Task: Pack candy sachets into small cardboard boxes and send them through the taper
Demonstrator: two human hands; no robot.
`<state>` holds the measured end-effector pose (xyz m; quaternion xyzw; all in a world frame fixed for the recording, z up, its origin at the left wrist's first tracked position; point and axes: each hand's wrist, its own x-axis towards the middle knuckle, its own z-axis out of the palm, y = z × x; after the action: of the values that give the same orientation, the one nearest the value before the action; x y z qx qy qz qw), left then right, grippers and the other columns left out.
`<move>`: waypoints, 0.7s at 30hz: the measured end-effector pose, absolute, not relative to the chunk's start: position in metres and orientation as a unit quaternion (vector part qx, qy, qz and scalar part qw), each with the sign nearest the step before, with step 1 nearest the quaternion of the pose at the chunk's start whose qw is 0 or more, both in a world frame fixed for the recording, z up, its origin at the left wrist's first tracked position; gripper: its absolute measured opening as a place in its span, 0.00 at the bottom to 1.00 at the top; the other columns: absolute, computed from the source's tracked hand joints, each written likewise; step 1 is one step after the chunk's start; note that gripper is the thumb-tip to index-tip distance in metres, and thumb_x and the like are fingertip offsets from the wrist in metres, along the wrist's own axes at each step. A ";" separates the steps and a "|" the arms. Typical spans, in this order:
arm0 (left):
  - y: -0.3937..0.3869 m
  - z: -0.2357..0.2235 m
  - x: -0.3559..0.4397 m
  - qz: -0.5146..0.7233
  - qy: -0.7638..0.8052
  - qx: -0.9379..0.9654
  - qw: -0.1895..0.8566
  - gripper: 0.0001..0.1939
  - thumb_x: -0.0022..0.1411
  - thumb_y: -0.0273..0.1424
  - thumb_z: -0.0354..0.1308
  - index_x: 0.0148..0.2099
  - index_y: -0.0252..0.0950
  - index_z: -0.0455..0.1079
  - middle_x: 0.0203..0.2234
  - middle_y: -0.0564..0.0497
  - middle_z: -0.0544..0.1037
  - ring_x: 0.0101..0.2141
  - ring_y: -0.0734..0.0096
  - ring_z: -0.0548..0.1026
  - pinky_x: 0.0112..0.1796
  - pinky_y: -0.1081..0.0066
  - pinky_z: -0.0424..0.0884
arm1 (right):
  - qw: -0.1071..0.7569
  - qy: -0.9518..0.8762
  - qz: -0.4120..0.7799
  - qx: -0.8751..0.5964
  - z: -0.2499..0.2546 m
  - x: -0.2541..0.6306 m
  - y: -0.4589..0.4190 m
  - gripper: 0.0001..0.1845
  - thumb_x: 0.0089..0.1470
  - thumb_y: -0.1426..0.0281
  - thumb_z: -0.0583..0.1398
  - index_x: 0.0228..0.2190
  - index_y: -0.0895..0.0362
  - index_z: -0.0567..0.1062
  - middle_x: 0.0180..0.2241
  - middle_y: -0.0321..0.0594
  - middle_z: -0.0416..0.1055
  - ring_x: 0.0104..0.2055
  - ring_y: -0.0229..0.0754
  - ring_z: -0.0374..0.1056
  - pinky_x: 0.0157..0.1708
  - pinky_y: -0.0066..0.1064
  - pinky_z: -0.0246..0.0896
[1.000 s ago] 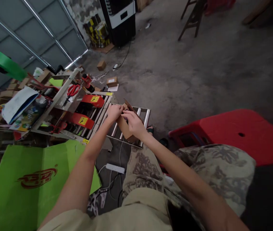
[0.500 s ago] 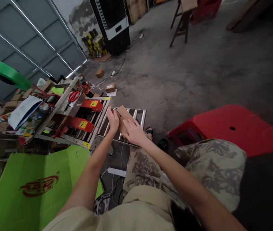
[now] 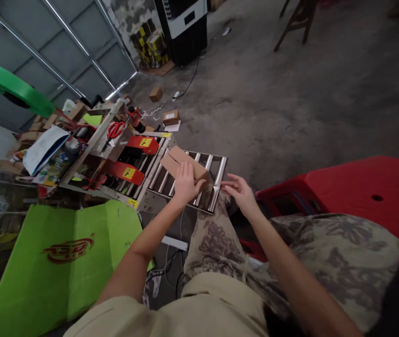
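A small brown cardboard box point(image 3: 176, 157) lies tilted across the metal rollers point(image 3: 217, 180) of a short conveyor, a seam line showing on its top. My left hand point(image 3: 185, 183) holds it at the near side, fingers laid over the top and thumb along the near end. To the right, my right hand point(image 3: 240, 193) is away from the box, just beside the conveyor's end. Its fingers are partly stretched and apart, and I see nothing held in them.
Left of the rollers stands a box-taping machine with red guides point(image 3: 125, 172), red-handled scissors point(image 3: 115, 130) and a green tape roll point(image 3: 15, 89). A green folded board point(image 3: 55, 267) is at lower left. A red stool point(image 3: 354, 192) stands right. Cables and a power strip point(image 3: 174, 242) lie below.
My right hand has left the box and moved right. My left hand has shifted from the box's left side onto its top. The view has swung slightly.
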<state>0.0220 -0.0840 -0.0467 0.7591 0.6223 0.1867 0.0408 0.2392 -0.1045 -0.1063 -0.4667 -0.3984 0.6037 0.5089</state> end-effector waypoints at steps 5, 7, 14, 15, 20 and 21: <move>-0.027 -0.036 -0.058 0.192 0.734 0.651 -0.011 0.38 0.62 0.42 0.55 0.64 0.15 0.58 0.63 0.19 0.59 0.66 0.36 0.55 0.65 0.46 0.47 | 0.540 -0.334 0.541 -0.551 -0.119 0.296 -0.125 0.32 0.41 0.56 0.68 0.46 0.56 0.70 0.37 0.43 0.77 0.34 0.42 0.74 0.37 0.37 0.73; -0.006 -0.019 -0.097 0.176 0.775 0.607 -0.019 0.36 0.62 0.40 0.54 0.63 0.15 0.58 0.62 0.17 0.60 0.65 0.35 0.56 0.63 0.44 0.50 | 0.552 -0.320 0.514 -0.574 -0.122 0.313 -0.129 0.30 0.40 0.55 0.67 0.44 0.56 0.71 0.36 0.43 0.77 0.32 0.41 0.74 0.35 0.36 0.73; -0.008 -0.009 -0.099 0.178 0.781 0.592 -0.087 0.40 0.62 0.34 0.54 0.68 0.12 0.46 0.67 0.18 0.45 0.69 0.37 0.43 0.65 0.41 0.43 | 0.549 -0.378 0.468 -0.581 -0.110 0.308 -0.152 0.20 0.50 0.48 0.60 0.32 0.51 0.71 0.28 0.39 0.76 0.28 0.45 0.72 0.29 0.42 0.74; -0.019 -0.023 -0.079 0.181 0.750 0.633 -0.068 0.42 0.62 0.35 0.54 0.70 0.16 0.43 0.69 0.21 0.41 0.70 0.38 0.40 0.65 0.41 0.41 | 0.544 -0.381 0.458 -0.591 -0.109 0.305 -0.153 0.19 0.50 0.47 0.59 0.31 0.50 0.71 0.28 0.38 0.76 0.28 0.44 0.73 0.30 0.42 0.74; -0.100 -0.096 0.044 0.226 0.620 0.738 0.142 0.51 0.57 0.46 0.60 0.72 0.27 0.42 0.71 0.27 0.37 0.70 0.38 0.37 0.65 0.38 0.39 | 0.490 -0.434 0.370 -0.659 -0.097 0.334 -0.146 0.20 0.59 0.48 0.53 0.33 0.50 0.74 0.31 0.34 0.77 0.33 0.38 0.75 0.36 0.37 0.75; -0.115 -0.102 0.067 0.252 0.610 0.730 0.176 0.51 0.57 0.47 0.60 0.72 0.28 0.42 0.71 0.28 0.38 0.70 0.40 0.37 0.66 0.40 0.39 | 0.459 -0.469 0.309 -0.688 -0.088 0.350 -0.148 0.20 0.61 0.51 0.52 0.34 0.51 0.75 0.31 0.34 0.77 0.33 0.37 0.75 0.38 0.35 0.74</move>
<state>0.0667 -0.1150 -0.1020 0.7302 0.6100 0.2524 0.1761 0.3503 -0.1483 -0.0879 -0.6879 -0.4693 0.3090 0.4593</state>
